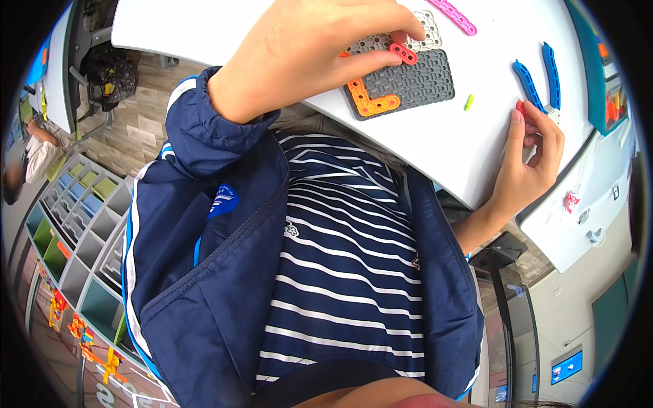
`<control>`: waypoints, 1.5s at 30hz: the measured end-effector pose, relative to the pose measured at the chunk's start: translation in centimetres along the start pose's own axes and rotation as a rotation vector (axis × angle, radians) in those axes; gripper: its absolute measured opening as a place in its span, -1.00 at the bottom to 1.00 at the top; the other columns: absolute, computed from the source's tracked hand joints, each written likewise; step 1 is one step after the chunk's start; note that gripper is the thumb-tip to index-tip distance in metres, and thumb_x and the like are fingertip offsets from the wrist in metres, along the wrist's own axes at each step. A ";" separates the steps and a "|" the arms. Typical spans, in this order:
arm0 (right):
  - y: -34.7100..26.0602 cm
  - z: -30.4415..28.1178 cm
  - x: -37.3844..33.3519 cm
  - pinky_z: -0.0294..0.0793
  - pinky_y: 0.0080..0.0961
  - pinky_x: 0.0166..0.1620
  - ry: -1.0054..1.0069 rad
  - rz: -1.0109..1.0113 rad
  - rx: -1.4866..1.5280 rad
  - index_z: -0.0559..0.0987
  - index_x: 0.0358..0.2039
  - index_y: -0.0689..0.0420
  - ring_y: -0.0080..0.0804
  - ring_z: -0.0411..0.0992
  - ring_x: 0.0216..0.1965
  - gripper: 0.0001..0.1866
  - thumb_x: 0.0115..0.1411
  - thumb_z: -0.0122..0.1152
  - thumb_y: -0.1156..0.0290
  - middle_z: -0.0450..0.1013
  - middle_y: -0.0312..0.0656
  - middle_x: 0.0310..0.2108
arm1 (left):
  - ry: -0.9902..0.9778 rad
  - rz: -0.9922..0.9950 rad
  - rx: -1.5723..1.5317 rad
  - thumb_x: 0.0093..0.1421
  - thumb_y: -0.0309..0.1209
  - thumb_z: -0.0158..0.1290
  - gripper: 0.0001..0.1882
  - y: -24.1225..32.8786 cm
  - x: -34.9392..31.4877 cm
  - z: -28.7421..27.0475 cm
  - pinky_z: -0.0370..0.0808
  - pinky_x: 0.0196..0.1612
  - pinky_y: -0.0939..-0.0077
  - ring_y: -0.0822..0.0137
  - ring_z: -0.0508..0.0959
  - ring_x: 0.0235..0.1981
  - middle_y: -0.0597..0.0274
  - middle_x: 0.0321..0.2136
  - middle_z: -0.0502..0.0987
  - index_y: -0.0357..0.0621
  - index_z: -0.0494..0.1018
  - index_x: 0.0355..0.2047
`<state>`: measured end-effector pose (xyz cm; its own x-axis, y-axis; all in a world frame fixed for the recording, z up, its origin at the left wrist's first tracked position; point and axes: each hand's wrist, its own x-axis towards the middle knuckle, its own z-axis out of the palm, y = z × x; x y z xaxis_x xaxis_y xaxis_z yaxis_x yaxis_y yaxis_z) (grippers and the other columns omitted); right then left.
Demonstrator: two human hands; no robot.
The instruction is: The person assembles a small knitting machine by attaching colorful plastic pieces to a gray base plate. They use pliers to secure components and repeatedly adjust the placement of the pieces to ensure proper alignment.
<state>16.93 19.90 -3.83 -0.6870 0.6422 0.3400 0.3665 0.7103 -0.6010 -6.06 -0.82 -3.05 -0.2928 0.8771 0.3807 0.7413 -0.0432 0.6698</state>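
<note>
My left hand (309,54) pinches a short red beam with round holes (404,54) between thumb and fingers. It hovers over, or rests at, a dark grey perforated plate (425,78); contact cannot be told. An orange L-shaped piece (371,103) lies on that plate's near left corner, and a light grey perforated plate (430,30) adjoins its far side. At the right, my right hand (534,153) is closed with a small red piece (521,107) at its fingertips, partly hidden. Beside those fingers lies a blue-handled tool (549,75), its head partly covered by the hand.
A yellow-green pin (469,103) lies on the white table (483,149) between my hands. Toward the far edge is a pink beam with holes (454,15). Grey shelving with bins (88,231) stands at the left, and another person (37,146) is beyond it.
</note>
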 end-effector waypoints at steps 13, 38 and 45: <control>0.3 0.0 -0.2 0.39 -0.63 -0.29 0.005 0.014 -0.020 0.75 -0.18 0.21 -0.55 0.46 -0.34 -0.77 0.12 0.51 0.55 0.61 -0.20 -0.22 | 0.029 -0.015 0.031 0.04 -0.40 0.42 -0.60 0.4 -0.6 -1.4 0.48 -0.12 0.39 0.22 0.53 -0.22 0.21 -0.27 0.63 -0.14 0.62 -0.09; -7.7 4.3 1.7 0.49 -0.60 -0.24 -0.361 -0.071 0.324 0.73 -0.06 0.15 -0.54 0.50 -0.37 -0.59 0.02 0.55 0.57 0.53 -0.24 -0.18 | 0.191 -0.099 0.141 0.09 -0.40 0.34 -0.76 1.5 -2.0 1.3 0.40 -0.10 0.31 0.22 0.48 -0.18 0.25 -0.18 0.60 -0.12 0.66 -0.21; -7.6 4.5 1.8 0.47 -0.62 -0.23 -0.383 -0.103 0.291 0.72 -0.13 0.21 -0.55 0.48 -0.32 -0.70 0.08 0.48 0.63 0.53 -0.21 -0.16 | 0.298 -0.096 0.174 0.06 -0.44 0.37 -0.79 1.4 -1.3 0.0 0.42 -0.11 0.38 0.24 0.53 -0.19 0.25 -0.22 0.64 -0.11 0.67 -0.26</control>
<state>10.07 14.37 -1.86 -0.9118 0.3818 0.1511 0.1313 0.6197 -0.7738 -4.64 -2.01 -2.53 -0.5106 0.6941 0.5075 0.7861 0.1377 0.6025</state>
